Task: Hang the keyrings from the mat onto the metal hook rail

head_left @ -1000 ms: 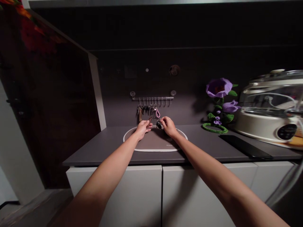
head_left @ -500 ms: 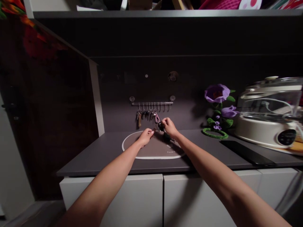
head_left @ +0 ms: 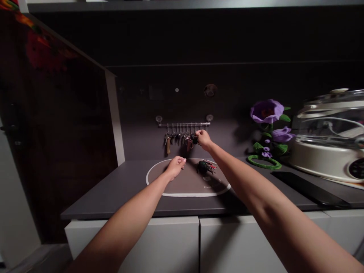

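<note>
My right hand (head_left: 204,139) pinches a bunch of keys (head_left: 194,138) with a dark fob, right under the hooks of a clear wall rack (head_left: 184,124). Whether its ring sits on a hook I cannot tell. Several other key bunches (head_left: 178,137) hang along the rack, one with a brown tag (head_left: 168,145), another with a pinkish strap (head_left: 189,144). Lower down, my left hand (head_left: 176,167) hovers over a brown oval mat (head_left: 182,187), thumb and fingers closed together; anything between them is hidden. On the mat lies another key bunch (head_left: 205,167) with a dark round piece and a red part.
A purple flower ornament (head_left: 267,112) with a green ring base stands at the right. Beside it are a black flat slab (head_left: 308,189) and a white appliance (head_left: 321,153) with a clear cover. A shelf (head_left: 182,4) runs overhead; the counter's front edge (head_left: 127,214) is nearby.
My right hand has lifted the keys from just above the mat up to the rack hooks. My left hand stays nearly in place. The view has tilted slightly downward.
</note>
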`<state>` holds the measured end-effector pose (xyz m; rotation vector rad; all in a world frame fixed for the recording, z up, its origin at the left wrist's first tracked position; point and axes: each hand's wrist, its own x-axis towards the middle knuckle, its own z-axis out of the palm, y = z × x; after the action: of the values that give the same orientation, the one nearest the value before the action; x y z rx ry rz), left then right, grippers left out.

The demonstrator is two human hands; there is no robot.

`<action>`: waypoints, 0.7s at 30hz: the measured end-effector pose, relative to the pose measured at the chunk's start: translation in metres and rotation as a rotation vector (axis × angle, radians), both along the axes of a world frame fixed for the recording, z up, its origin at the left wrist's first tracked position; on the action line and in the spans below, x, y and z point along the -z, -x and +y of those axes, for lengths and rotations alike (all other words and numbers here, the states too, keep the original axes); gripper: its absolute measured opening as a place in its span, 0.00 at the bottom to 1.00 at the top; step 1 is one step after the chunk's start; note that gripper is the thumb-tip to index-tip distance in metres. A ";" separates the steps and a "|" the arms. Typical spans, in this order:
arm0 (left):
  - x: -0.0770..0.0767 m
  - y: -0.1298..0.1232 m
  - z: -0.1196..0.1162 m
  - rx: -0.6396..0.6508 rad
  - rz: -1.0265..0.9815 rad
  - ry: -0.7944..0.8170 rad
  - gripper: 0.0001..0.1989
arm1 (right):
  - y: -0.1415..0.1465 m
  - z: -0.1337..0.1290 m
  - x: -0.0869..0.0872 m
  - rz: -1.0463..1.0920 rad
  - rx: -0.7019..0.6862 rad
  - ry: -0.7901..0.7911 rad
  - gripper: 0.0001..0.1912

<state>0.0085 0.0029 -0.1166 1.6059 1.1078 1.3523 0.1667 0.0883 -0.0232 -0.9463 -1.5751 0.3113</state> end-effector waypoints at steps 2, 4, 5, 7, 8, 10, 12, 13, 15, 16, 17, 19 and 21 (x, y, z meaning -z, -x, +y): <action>0.000 0.000 0.001 0.013 -0.005 0.007 0.06 | 0.004 0.002 -0.007 0.092 0.026 0.094 0.08; 0.000 0.000 0.001 0.016 -0.012 0.018 0.06 | 0.008 0.003 -0.012 0.141 0.040 0.153 0.07; 0.000 0.001 0.001 0.017 -0.014 0.021 0.06 | 0.009 0.004 -0.014 0.154 0.047 0.168 0.07; 0.000 0.000 0.000 0.017 -0.017 0.024 0.05 | 0.010 0.007 -0.014 0.173 0.064 0.187 0.07; -0.001 0.000 0.000 0.016 -0.019 0.024 0.05 | 0.011 0.009 -0.014 0.182 0.072 0.193 0.08; -0.001 0.001 -0.001 0.015 -0.019 0.025 0.05 | 0.011 0.013 -0.013 0.209 0.085 0.202 0.08; -0.002 0.001 -0.001 0.016 -0.017 0.022 0.06 | 0.012 0.018 -0.011 0.249 0.095 0.209 0.08; -0.002 0.001 -0.002 0.020 -0.014 0.020 0.06 | 0.012 0.020 -0.011 0.268 0.099 0.213 0.08; -0.003 0.001 -0.002 0.028 -0.009 0.020 0.06 | 0.013 0.023 -0.011 0.294 0.100 0.218 0.07; -0.003 0.001 -0.002 0.032 -0.007 0.021 0.06 | 0.014 0.024 -0.011 0.300 0.098 0.220 0.07; -0.003 0.001 -0.002 0.034 -0.006 0.024 0.06 | 0.014 0.025 -0.011 0.305 0.096 0.222 0.07; -0.003 0.001 -0.003 0.038 -0.007 0.027 0.06 | 0.015 0.025 -0.009 0.316 0.094 0.228 0.07; -0.003 0.001 -0.002 0.037 -0.005 0.027 0.05 | 0.014 0.024 -0.007 0.324 0.088 0.237 0.08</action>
<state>0.0077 0.0007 -0.1136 1.5955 1.0841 1.3110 0.1524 0.1121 -0.0164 -1.0838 -1.2145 0.5694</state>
